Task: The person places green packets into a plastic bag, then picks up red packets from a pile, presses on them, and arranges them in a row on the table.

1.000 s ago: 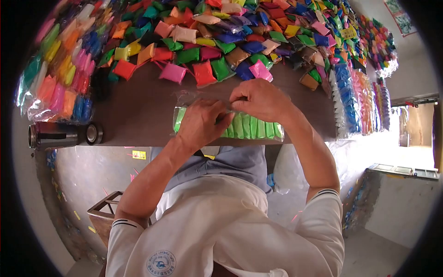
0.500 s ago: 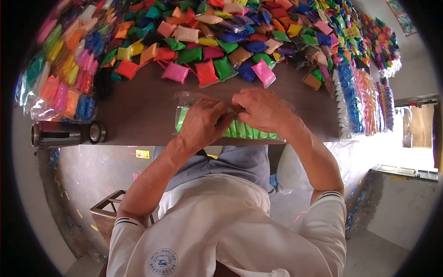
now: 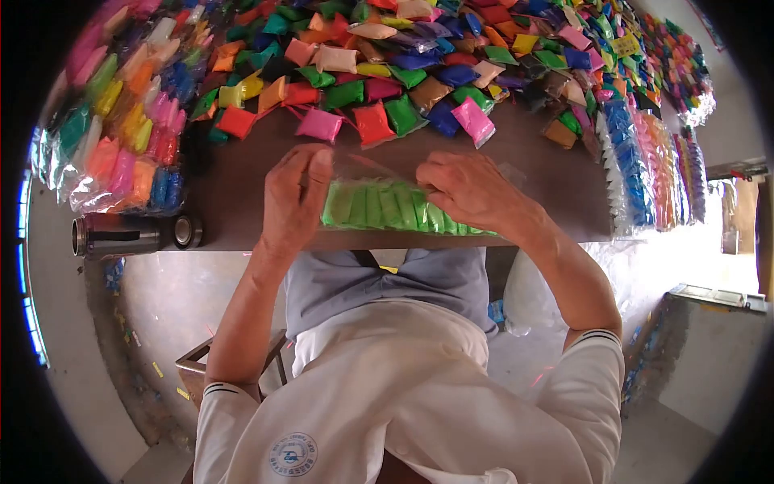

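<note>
Green packets, lined up side by side inside a clear plastic bag (image 3: 387,206), lie at the near edge of the brown table (image 3: 242,202), directly in front of the person. The bag sits between the two hands. The left hand (image 3: 294,198) stands at the bag's left end, fingers held together and pointing away from the body, their tips pinching the loose clear film at that end. The right hand (image 3: 468,189) rests on the bag's right part, palm down, fingers curled and pressing on the packets with the fingertips reaching toward the middle of the row; whether they grip the film there or only press on it cannot be told.

Just beyond the bag, across a strip of bare tabletop, spreads a heap of small coloured packets (image 3: 403,73); a pink packet (image 3: 474,121) lies nearest the right hand. Filled clear bags of mixed colours (image 3: 121,137) are stacked at the left of the table, and more hang at its right side (image 3: 637,161). A dark metal flask (image 3: 113,236) lies on its side at the table's near left edge, well apart from the left hand.
</note>
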{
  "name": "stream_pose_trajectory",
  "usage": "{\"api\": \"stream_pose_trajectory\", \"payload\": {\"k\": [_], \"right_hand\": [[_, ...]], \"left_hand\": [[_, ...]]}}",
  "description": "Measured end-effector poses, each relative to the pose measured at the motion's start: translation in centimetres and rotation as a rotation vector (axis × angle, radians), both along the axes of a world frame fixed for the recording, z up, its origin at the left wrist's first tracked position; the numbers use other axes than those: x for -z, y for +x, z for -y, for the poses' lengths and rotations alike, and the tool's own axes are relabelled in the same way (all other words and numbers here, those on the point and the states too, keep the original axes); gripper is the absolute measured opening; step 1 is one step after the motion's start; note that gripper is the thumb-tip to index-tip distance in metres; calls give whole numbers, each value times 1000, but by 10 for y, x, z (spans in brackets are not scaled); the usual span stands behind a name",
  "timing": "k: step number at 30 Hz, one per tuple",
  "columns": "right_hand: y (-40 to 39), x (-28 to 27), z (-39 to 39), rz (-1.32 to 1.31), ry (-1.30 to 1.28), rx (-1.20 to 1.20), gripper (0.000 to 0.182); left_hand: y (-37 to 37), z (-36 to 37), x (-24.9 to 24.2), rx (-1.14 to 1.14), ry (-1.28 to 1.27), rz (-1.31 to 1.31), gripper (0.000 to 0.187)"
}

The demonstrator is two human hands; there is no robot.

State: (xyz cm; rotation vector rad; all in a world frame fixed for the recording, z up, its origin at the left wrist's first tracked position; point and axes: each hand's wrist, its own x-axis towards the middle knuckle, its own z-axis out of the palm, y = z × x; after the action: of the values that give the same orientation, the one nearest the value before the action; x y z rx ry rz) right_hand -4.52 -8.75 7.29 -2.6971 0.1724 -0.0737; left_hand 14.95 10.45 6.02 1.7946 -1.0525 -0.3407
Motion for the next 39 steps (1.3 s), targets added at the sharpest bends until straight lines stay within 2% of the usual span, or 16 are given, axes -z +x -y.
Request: {"api": "stream_pose_trajectory", "payload": {"k": [5,8,12,15,18,21,27,30,33,36,39], "right_hand": [[-3,2,-1,62,26,-29,12],[-3,-1,-1,-1,-22,-39,14],[-4,0,-2,22,-37,-39,13],[-4,-1,-3,23,-54,-33,13],[-6,-2,-5,30,-57,-26,13],[-8,-2,-7,22,-65,-8,13],[-9,0,-10,69,-92,9,10],[-9,1,-12,86,-134,23,8],[-12,4,-18,133,-194,51,7],[-17,4,-29,199,-290,100,8],[-26,13,-41,265,-409,168,12]], "left_hand": [[28,-17,25,-81,12,-118,57],[35,-25,40,-97,87,-222,68],[30,-21,34,-176,188,-281,73],[26,-11,38,-150,147,-373,62],[15,0,30,-39,179,-323,53],[19,2,28,25,326,-311,46],[9,-17,28,16,217,-227,38],[7,-29,35,49,212,-92,35],[-4,-32,39,30,112,-102,31],[-16,-36,45,23,72,46,27],[-23,-38,66,-59,20,323,22]]}}
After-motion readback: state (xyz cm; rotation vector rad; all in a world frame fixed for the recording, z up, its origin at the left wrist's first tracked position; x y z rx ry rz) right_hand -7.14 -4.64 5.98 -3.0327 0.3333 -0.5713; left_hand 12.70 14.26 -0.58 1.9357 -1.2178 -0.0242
